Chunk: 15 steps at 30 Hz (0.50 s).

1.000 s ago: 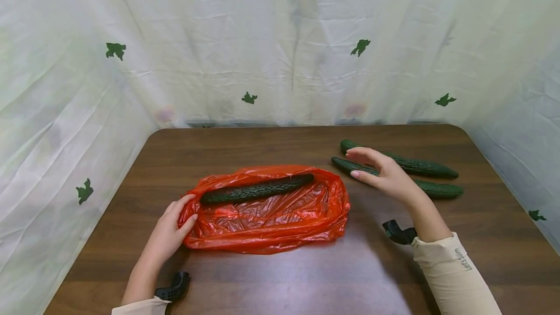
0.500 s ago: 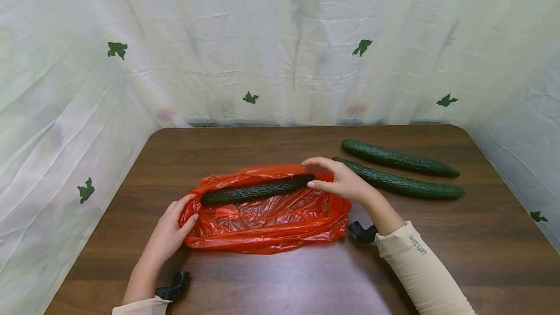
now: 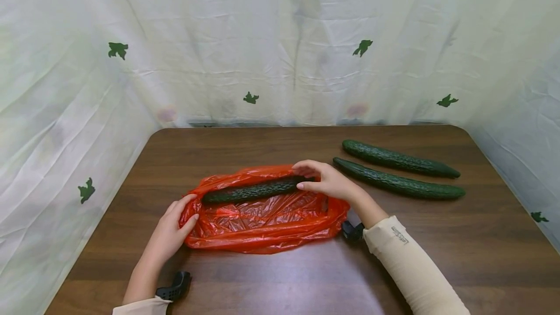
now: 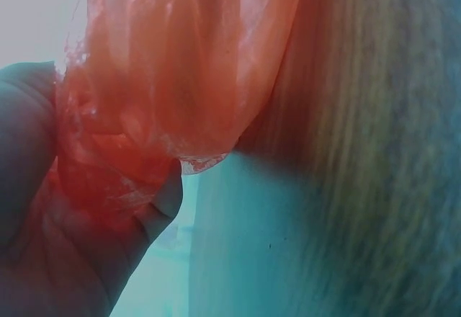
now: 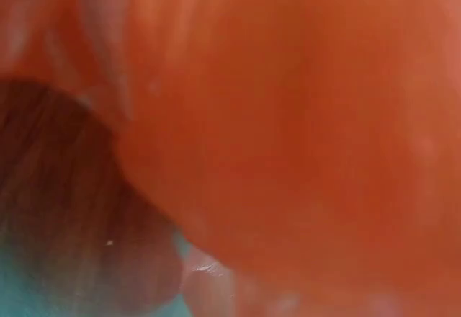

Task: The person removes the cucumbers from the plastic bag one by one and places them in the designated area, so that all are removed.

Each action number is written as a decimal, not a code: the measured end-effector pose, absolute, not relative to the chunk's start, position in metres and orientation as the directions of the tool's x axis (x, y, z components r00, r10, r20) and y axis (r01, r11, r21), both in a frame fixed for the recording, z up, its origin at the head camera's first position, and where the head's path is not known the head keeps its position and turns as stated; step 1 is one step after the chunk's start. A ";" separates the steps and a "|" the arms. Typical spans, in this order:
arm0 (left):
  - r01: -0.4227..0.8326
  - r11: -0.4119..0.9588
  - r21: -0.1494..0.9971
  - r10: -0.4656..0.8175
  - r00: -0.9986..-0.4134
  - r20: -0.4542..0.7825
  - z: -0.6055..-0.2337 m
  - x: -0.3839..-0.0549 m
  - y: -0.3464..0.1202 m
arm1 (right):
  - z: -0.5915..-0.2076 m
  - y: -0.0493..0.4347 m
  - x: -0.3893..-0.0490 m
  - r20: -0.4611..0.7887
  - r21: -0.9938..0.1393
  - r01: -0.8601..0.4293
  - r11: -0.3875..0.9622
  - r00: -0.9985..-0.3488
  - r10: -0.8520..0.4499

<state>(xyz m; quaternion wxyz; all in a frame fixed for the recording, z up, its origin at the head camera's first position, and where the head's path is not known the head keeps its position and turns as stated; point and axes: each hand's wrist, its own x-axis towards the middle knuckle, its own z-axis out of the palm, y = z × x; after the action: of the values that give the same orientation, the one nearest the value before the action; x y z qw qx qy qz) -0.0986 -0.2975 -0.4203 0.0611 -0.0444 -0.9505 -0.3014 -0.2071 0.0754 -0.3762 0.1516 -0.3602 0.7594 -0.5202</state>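
A red plastic bag [image 3: 262, 244] lies on the table with its mouth spread wide. Inside it, along the far side, rests a dark green cucumber [image 3: 249, 192]. My left hand [image 3: 172, 222] grips the bag's left rim, thumb inside and fingers round the outside; the left wrist view shows the thin plastic [image 4: 130, 144] between thumb and fingers. Over the bag's right end is my right hand [image 3: 325, 181], its curved fingers and thumb apart on either side of the cucumber's right end, which shows in the gap. Red plastic [image 5: 302, 130] fills most of the right wrist view, hiding that hand's fingers.
Two more cucumbers lie side by side to the right of the bag, a farther one [image 3: 398, 159] and a nearer one [image 3: 402, 183]. The brown wooden table [image 3: 262, 286] has a white leaf-patterned curtain [image 3: 280, 52] behind it and at both sides.
My right hand has moved left, from above the two loose cucumbers to the right end of the cucumber in the bag. The left hand and the bag have stayed put.
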 end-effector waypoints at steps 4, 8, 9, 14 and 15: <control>0.122 0.816 0.565 0.049 -0.989 0.143 -0.421 -0.098 -0.298 | -0.382 0.075 -0.213 0.143 -0.905 -0.377 0.199 -0.709 -0.690; 0.125 0.815 0.565 0.054 -0.989 0.140 -0.421 -0.098 -0.298 | -0.390 0.075 -0.220 0.127 -0.919 -0.342 0.195 -0.726 -0.676; 0.123 0.815 0.566 0.054 -0.989 0.138 -0.421 -0.098 -0.298 | -0.392 0.075 -0.221 0.120 -0.922 -0.333 0.196 -0.730 -0.673; 0.104 0.813 0.573 0.048 -0.992 0.113 -0.421 -0.098 -0.299 | -0.411 0.075 -0.235 0.109 -0.927 -0.316 0.202 -0.741 -0.662; 0.101 0.814 0.573 0.046 -0.993 0.109 -0.421 -0.098 -0.299 | -0.415 0.075 -0.238 0.108 -0.924 -0.320 0.208 -0.743 -0.660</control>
<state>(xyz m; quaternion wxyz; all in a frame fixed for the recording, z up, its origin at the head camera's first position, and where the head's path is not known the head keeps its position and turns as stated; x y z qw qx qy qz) -0.0979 -0.2986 -0.4213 0.0451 -0.0387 -0.9512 -0.3029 -0.2384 0.0751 -0.4153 0.1574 -0.3219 0.7612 -0.5406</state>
